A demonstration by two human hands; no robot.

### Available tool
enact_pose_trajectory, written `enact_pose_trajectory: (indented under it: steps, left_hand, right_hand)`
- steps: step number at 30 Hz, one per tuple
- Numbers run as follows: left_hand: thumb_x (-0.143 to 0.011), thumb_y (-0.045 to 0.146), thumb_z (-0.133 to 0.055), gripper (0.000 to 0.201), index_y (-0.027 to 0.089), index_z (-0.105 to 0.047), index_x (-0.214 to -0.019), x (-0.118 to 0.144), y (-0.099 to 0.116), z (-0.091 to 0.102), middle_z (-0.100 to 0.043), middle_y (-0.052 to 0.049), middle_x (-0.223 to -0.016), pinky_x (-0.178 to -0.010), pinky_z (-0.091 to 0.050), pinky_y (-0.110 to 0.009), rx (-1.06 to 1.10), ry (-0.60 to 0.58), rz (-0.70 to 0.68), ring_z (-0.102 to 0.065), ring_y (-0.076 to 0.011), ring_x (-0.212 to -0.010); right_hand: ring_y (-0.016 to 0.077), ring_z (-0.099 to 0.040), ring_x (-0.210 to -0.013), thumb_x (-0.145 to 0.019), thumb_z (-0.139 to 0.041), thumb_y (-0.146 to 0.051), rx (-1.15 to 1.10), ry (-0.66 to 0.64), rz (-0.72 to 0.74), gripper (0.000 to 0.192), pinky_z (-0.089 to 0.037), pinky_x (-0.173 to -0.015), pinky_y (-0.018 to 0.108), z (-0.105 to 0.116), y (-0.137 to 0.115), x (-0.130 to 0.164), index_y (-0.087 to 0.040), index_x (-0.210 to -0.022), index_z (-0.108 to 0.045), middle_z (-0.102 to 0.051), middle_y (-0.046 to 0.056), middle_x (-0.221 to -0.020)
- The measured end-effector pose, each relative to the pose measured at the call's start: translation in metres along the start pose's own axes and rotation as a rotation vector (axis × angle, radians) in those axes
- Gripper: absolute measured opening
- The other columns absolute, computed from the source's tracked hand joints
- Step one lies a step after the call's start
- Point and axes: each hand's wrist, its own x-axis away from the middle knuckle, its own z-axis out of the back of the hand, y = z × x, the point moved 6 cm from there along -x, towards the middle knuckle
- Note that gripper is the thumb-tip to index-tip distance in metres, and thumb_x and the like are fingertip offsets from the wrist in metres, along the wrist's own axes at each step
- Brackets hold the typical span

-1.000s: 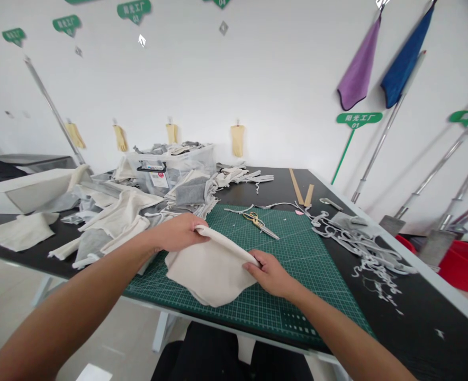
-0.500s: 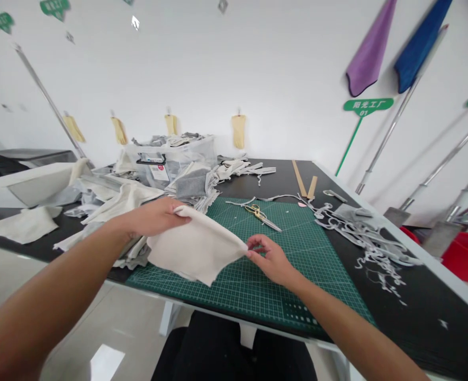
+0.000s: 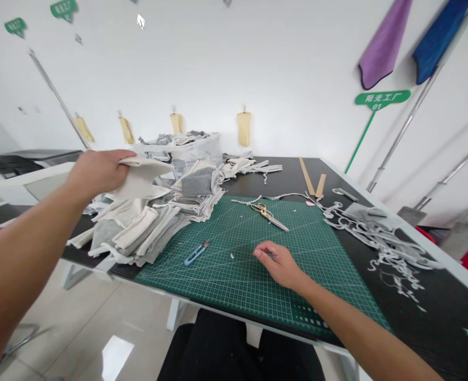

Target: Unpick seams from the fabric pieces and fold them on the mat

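At the left, my left hand [image 3: 101,170] is closed on a folded cream cloth piece [image 3: 141,174], raised above piles of cut cloth [image 3: 146,230]. My right hand [image 3: 279,264] hovers low over the green cutting mat [image 3: 234,286], its fingers loosely curled with the tips close together and no cloth in them. On the mat, blue thread snips [image 3: 197,253] lie beside the piles. Farther back are gold-handled scissors [image 3: 269,216].
A clear plastic bin [image 3: 196,151] heaped with cloth stands behind the piles. Grey cloth strips [image 3: 380,238] are tangled on the black table [image 3: 436,312] at right. Wooden strips [image 3: 306,174] lie at the back. Mop poles [image 3: 404,111] lean against the right wall.
My left hand has carried the cream cloth left and up, over the piles. My right hand has let go of its corner. The thread snips have come into sight.
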Motion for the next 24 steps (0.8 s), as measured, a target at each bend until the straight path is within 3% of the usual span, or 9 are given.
enact_pose_trajectory:
  steps: [2,4,7,10,15,20,24]
  left_hand:
    - [-0.073,0.036,-0.048,0.06,0.022,-0.049,-0.132,0.014,-0.009,-0.011,-0.061,0.003,-0.121,-0.099,-0.025,-0.039,-0.179,0.083,0.025,-0.045,-0.0276,-0.116]
    - [-0.074,0.034,-0.048,0.058,0.028,-0.048,-0.132,0.031,-0.012,-0.033,-0.058,0.005,-0.127,-0.093,-0.031,-0.035,-0.243,0.054,-0.038,-0.049,-0.0251,-0.113]
    - [-0.072,0.03,-0.051,0.049,0.031,-0.058,-0.12,0.057,-0.012,-0.064,-0.064,0.007,-0.118,-0.084,-0.037,-0.027,-0.182,-0.05,-0.132,-0.055,-0.0216,-0.106]
    - [-0.07,0.023,-0.051,0.045,0.03,-0.063,-0.113,0.078,-0.008,-0.084,-0.064,0.006,-0.119,-0.085,-0.039,-0.025,-0.128,-0.193,-0.215,-0.058,-0.021,-0.106]
    - [-0.071,0.019,-0.048,0.049,0.028,-0.062,-0.116,0.096,-0.005,-0.106,-0.06,-0.001,-0.128,-0.095,-0.035,-0.032,-0.165,-0.356,-0.278,-0.055,-0.0238,-0.113]
    - [-0.072,0.021,-0.049,0.047,0.028,-0.061,-0.117,0.107,-0.012,-0.123,-0.059,-0.004,-0.129,-0.091,-0.037,-0.036,-0.192,-0.332,-0.289,-0.055,-0.0282,-0.113]
    - [-0.074,0.021,-0.049,0.044,0.029,-0.062,-0.114,0.113,-0.029,-0.124,-0.064,-0.003,-0.121,-0.081,-0.041,-0.035,-0.342,-0.318,-0.233,-0.061,-0.0282,-0.102]
  right_hand:
    - [0.0161,-0.059,-0.079,-0.093,-0.046,-0.039,0.013,-0.003,0.009,0.026,-0.045,-0.075,0.029,0.0,-0.002,0.001,-0.02,-0.086,-0.061,-0.064,0.002,-0.082]
    - [0.0164,-0.059,-0.081,-0.093,-0.046,-0.04,0.022,-0.012,0.017,0.026,-0.045,-0.076,0.03,0.0,-0.003,0.002,-0.02,-0.087,-0.061,-0.064,0.003,-0.084]
    - [0.0165,-0.059,-0.082,-0.093,-0.045,-0.039,0.026,-0.022,0.038,0.025,-0.045,-0.077,0.03,-0.001,-0.005,0.005,-0.02,-0.087,-0.061,-0.064,0.003,-0.085]
    - [0.0163,-0.058,-0.083,-0.094,-0.045,-0.038,0.019,-0.032,0.061,0.024,-0.044,-0.078,0.03,-0.003,-0.007,0.006,-0.02,-0.088,-0.061,-0.064,0.004,-0.087]
    - [0.0165,-0.058,-0.083,-0.093,-0.046,-0.037,0.03,-0.042,0.072,0.023,-0.044,-0.078,0.031,-0.007,-0.01,0.007,-0.02,-0.087,-0.06,-0.063,0.004,-0.087]
    - [0.0165,-0.058,-0.084,-0.093,-0.045,-0.036,0.036,-0.05,0.088,0.022,-0.044,-0.079,0.031,-0.008,-0.011,0.007,-0.021,-0.088,-0.06,-0.063,0.004,-0.087]
    - [0.0165,-0.057,-0.084,-0.093,-0.046,-0.035,0.045,-0.052,0.096,0.021,-0.044,-0.079,0.031,-0.008,-0.012,0.007,-0.021,-0.087,-0.06,-0.063,0.004,-0.087]
